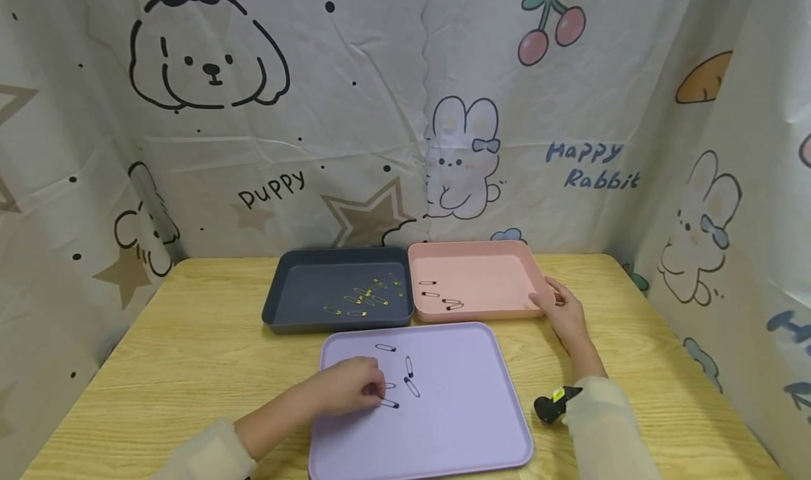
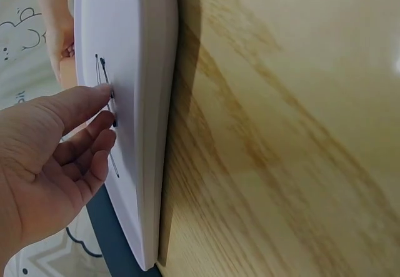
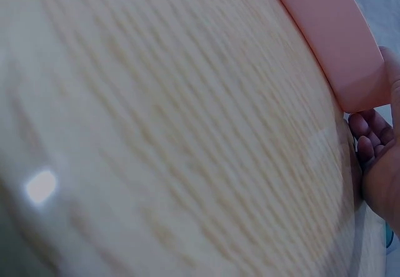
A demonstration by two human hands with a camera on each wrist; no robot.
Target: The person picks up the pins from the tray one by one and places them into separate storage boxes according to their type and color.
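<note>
The left hand (image 1: pixel 348 387) is low over the lilac tray (image 1: pixel 459 413), thumb and fingertips beside a black safety pin (image 1: pixel 391 404). In the left wrist view a gap shows between thumb and forefinger, with pins just beyond the fingertips. Several black safety pins lie loose on this tray, one partly hidden by the hand. The right hand (image 1: pixel 567 316) grips the near right corner of the pink tray (image 1: pixel 484 269), thumb at the rim; the right wrist view shows curled fingers under its corner. Several black pins (image 1: pixel 430 295) lie in the pink tray's left part.
A dark grey tray (image 1: pixel 304 279) stands left of the pink one, touching or nearly touching it, with several gold safety pins (image 1: pixel 357 314) inside. A black device (image 1: pixel 550 408) is at the right wrist. Behind the wooden table (image 1: pixel 209 367) hangs a printed curtain (image 1: pixel 380 114).
</note>
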